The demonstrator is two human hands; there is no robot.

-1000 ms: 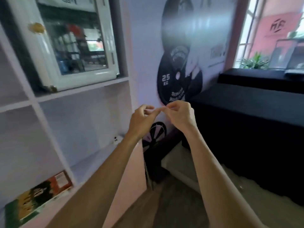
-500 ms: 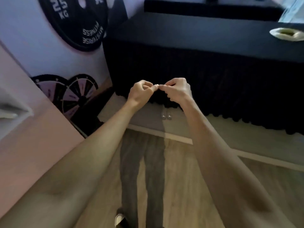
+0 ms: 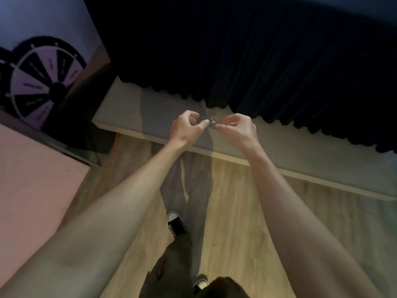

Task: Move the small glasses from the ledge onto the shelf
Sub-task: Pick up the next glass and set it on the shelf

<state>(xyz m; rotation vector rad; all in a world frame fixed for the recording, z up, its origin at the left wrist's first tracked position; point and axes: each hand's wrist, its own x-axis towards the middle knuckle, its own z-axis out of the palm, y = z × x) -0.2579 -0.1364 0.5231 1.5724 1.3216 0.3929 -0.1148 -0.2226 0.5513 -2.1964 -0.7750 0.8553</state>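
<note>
Clear glass, catching small highlights, marks the small glasses (image 3: 211, 119) on the grey ledge (image 3: 137, 112), just below the hem of the dark pleated curtain (image 3: 247, 57). They show only as a blurred glint between the two hands, so their number and shape cannot be made out. The left hand (image 3: 188, 129) and right hand (image 3: 238, 127) hover over the ledge with fingers curled, thumb and forefinger tips pointing at the glasses from either side. Whether either grip has closed on a glass cannot be told. Both forearms run out of the lower edge of the view. Below, a black sneaker (image 3: 176, 223) stands on the wooden floor (image 3: 247, 201). A segmented wheel (image 3: 45, 82) leans at upper left, partly cut off.
</note>
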